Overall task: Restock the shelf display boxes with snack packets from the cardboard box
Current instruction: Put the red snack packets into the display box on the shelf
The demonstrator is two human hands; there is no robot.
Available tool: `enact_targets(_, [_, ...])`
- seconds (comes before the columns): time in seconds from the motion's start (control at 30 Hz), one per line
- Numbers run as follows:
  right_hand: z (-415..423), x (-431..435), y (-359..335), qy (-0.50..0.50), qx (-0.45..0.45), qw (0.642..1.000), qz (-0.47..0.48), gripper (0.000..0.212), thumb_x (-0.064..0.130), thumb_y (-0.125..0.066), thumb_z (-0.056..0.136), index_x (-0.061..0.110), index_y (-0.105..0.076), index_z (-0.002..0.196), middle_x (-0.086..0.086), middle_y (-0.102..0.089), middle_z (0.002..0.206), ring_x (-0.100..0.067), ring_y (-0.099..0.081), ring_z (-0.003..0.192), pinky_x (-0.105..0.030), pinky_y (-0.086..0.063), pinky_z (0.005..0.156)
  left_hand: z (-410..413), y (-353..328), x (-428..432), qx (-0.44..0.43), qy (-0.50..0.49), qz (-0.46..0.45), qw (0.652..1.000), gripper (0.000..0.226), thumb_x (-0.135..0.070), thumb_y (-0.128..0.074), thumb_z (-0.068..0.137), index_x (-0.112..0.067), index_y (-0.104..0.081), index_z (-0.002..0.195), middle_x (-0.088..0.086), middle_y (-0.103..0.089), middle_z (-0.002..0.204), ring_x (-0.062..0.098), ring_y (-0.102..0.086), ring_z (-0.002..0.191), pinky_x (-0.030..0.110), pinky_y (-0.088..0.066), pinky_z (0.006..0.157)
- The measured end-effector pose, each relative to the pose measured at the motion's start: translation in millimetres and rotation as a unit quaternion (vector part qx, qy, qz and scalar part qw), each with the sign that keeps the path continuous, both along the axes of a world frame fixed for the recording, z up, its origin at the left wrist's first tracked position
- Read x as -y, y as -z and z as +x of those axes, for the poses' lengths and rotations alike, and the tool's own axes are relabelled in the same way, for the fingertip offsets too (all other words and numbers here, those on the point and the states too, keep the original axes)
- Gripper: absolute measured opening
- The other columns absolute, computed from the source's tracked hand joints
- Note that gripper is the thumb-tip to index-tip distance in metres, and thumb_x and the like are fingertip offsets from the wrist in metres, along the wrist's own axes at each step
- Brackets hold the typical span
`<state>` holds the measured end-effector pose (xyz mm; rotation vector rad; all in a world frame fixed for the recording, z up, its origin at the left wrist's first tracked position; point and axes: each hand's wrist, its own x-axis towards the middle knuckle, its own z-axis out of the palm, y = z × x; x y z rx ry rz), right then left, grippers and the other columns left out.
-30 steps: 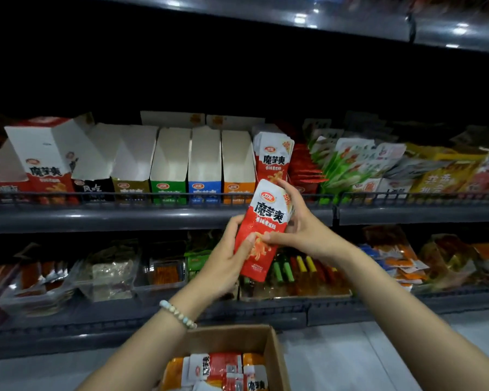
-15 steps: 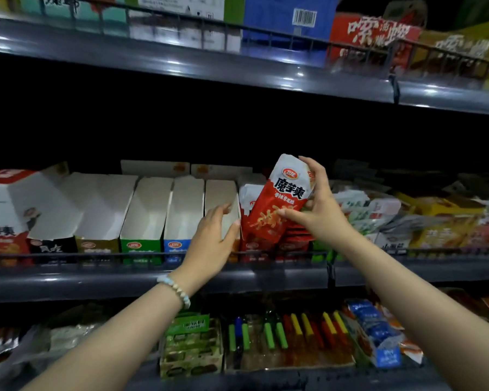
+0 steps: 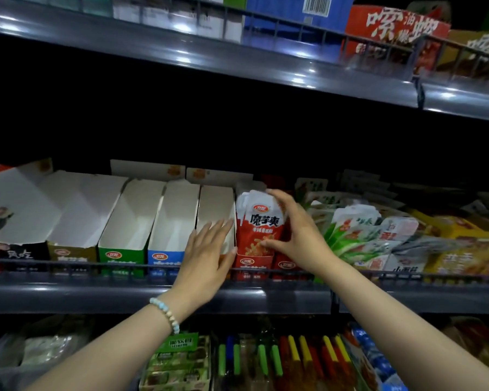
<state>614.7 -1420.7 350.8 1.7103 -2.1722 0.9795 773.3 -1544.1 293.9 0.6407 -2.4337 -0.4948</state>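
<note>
The shelf (image 3: 96, 297) carries a row of display boxes (image 3: 130, 218). The red snack packet (image 3: 261, 221) stands upright in the red display box (image 3: 250, 263), gripped by the right hand (image 3: 297, 235). The left hand (image 3: 206, 258) rests flat-fingered against the neighbouring box (image 3: 215, 210).

Dim; glare on upper shelf lip (image 3: 181, 56), edges warped.
</note>
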Motion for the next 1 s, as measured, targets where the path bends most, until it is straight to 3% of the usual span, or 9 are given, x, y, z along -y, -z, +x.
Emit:
enact_targets(0.07, [0, 5, 5, 0.042, -0.080, 0.996, 0.019, 0.089, 0.034, -0.081, 0.070, 0.037, -0.030, 0.143, 0.004, -0.031, 0.143, -0.012, -0.022, 0.134, -0.037, -0.024, 0.113, -1, 2, 0, 0.015, 0.002, -0.011, 1.000, 0.057, -0.048, -0.028, 0.100, -0.039, -0.001, 0.149, -0.011, -0.007, 0.160, 0.007, 0.002, 0.146, 0.033, 0.007, 0.119])
enact_targets(0.13, [-1, 8, 8, 0.043, -0.077, 0.996, 0.032, 0.091, 0.036, -0.081, 0.070, 0.036, -0.028, 0.144, 0.005, -0.021, 0.150, -0.013, -0.012, 0.140, -0.037, -0.015, 0.115, -2, 3, 0, 0.024, 0.001, -0.015, 1.000, 0.057, -0.048, -0.027, 0.100, -0.040, 0.000, 0.149, -0.011, -0.008, 0.160, 0.008, 0.002, 0.147, 0.035, 0.007, 0.120])
enact_targets(0.3, [2, 7, 5, 0.037, -0.052, 0.997, 0.053, 0.095, 0.035, -0.079, 0.073, 0.032, -0.021, 0.148, 0.007, -0.021, 0.154, -0.015, -0.012, 0.144, -0.044, -0.016, 0.119, 0, 1, -2, 0.015, 0.007, -0.001, 1.000, 0.057, -0.049, -0.028, 0.099, -0.040, -0.003, 0.150, -0.012, -0.012, 0.159, 0.009, 0.001, 0.147, 0.037, 0.006, 0.120])
enact_targets(0.47, [23, -5, 1, 0.046, -0.036, 0.998, 0.013, 0.086, 0.034, -0.070, 0.083, 0.035, -0.015, 0.149, 0.008, -0.010, 0.159, -0.012, -0.007, 0.145, -0.035, -0.012, 0.117, 20, -2, -12, -0.026, 0.019, 0.020, 0.999, 0.056, -0.044, -0.034, 0.100, -0.036, -0.012, 0.150, -0.010, -0.016, 0.158, 0.009, -0.002, 0.146, 0.034, 0.002, 0.120])
enact_targets(0.6, [56, -23, 4, 0.022, -0.024, 0.999, -0.025, 0.078, 0.032, -0.063, 0.089, 0.037, -0.015, 0.149, 0.011, -0.001, 0.159, -0.006, -0.005, 0.145, -0.028, -0.013, 0.115, 51, 5, -22, -0.094, 0.029, 0.046, 0.994, 0.052, -0.042, -0.037, 0.099, -0.032, -0.025, 0.149, -0.010, -0.027, 0.154, 0.008, -0.015, 0.144, 0.034, -0.014, 0.119])
enact_targets(0.7, [92, -36, 24, -0.020, -0.006, 1.000, 0.013, 0.072, 0.033, -0.061, 0.091, 0.038, -0.017, 0.148, 0.016, -0.001, 0.158, -0.003, -0.001, 0.145, -0.028, -0.014, 0.116, 83, 25, -28, -0.116, 0.031, 0.065, 0.991, 0.047, -0.044, -0.037, 0.098, -0.034, -0.031, 0.145, -0.012, -0.037, 0.145, 0.005, -0.026, 0.137, 0.031, -0.025, 0.114])
enact_targets(0.87, [146, -51, 107, -0.076, 0.072, 0.987, 0.120, 0.072, 0.035, -0.060, 0.091, 0.042, -0.015, 0.147, 0.020, -0.003, 0.157, -0.002, -0.004, 0.145, -0.029, -0.017, 0.117, 147, 109, -23, 0.005, 0.009, 0.077, 0.997, 0.074, -0.069, -0.018, 0.088, -0.027, -0.032, 0.147, -0.005, -0.037, 0.149, 0.012, -0.029, 0.139, 0.036, -0.026, 0.116])
enact_targets(1.0, [180, -53, 199, -0.066, 0.115, 0.960, 0.247, 0.075, 0.038, -0.060, 0.091, 0.034, -0.015, 0.150, 0.014, 0.001, 0.158, -0.009, -0.002, 0.146, -0.034, -0.016, 0.118, 209, 186, -19, 0.119, -0.027, 0.087, 0.989, 0.091, -0.079, -0.007, 0.082, -0.021, -0.028, 0.149, -0.001, -0.033, 0.152, 0.017, -0.027, 0.142, 0.036, -0.021, 0.117])
